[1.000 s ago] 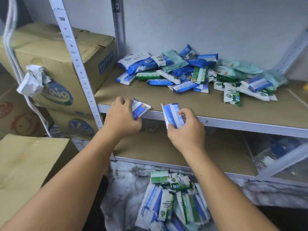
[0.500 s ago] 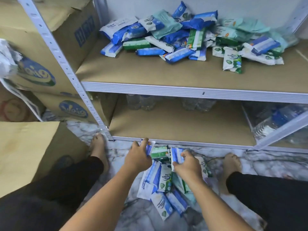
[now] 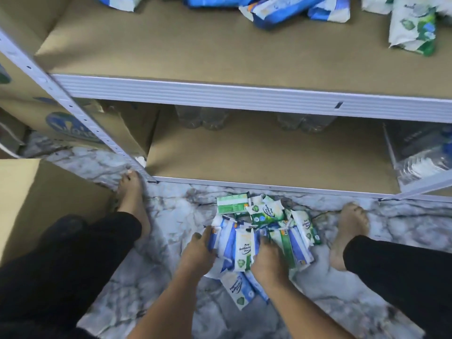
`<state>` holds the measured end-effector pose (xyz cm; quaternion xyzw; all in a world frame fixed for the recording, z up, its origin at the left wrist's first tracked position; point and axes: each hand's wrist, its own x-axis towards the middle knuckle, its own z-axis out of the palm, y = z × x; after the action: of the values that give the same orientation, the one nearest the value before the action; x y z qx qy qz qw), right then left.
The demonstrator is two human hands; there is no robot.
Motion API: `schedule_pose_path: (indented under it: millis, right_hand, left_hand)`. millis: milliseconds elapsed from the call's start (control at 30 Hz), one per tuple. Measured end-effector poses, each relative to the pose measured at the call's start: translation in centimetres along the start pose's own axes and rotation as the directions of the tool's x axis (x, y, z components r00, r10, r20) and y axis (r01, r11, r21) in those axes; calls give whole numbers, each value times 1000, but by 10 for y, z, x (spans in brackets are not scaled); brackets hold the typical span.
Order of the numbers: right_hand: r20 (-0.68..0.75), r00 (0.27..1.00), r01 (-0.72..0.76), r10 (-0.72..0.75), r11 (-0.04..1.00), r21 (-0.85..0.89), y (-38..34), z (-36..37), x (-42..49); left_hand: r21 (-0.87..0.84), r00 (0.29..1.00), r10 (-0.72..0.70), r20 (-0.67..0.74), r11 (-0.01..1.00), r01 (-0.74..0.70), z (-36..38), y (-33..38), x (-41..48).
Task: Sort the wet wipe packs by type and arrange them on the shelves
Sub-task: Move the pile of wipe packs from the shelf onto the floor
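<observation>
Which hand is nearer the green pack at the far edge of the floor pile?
Right, narrowly. The right hand is below the green pack and slightly to its right; the left hand is below it and further off to its left. Neither touches it.

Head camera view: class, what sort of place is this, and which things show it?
Probably a storeroom: metal shelving, stacked cardboard cartons beside it, and wet wipe packs heaped on the marble-patterned floor.

Both hands down in floor pile of wet wipe packs point(image 3: 264, 231): left hand point(image 3: 198, 253) gripping blue-white packs, right hand point(image 3: 265, 260) among green ones. Bare feet either side.
</observation>
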<state>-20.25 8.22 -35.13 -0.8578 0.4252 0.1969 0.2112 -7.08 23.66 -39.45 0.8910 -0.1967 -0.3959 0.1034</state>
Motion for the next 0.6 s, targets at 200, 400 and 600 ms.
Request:
schedule_pose_path:
  millis: [200, 400, 600]
  right_hand:
    - [24, 1000, -11, 10, 999, 44, -1, -12, 0]
    - [-113, 993, -3, 28, 978, 211, -17, -51, -11]
    - [-384, 913, 315, -139, 837, 447, -67, -130, -24]
  left_hand:
    - [-57, 1000, 2, -1, 998, -2, -13, -4, 0]
    - [-207, 991, 28, -129, 977, -55, -39, 10, -26]
    - [-358, 873, 142, -467, 872, -334, -112, 60, -61]
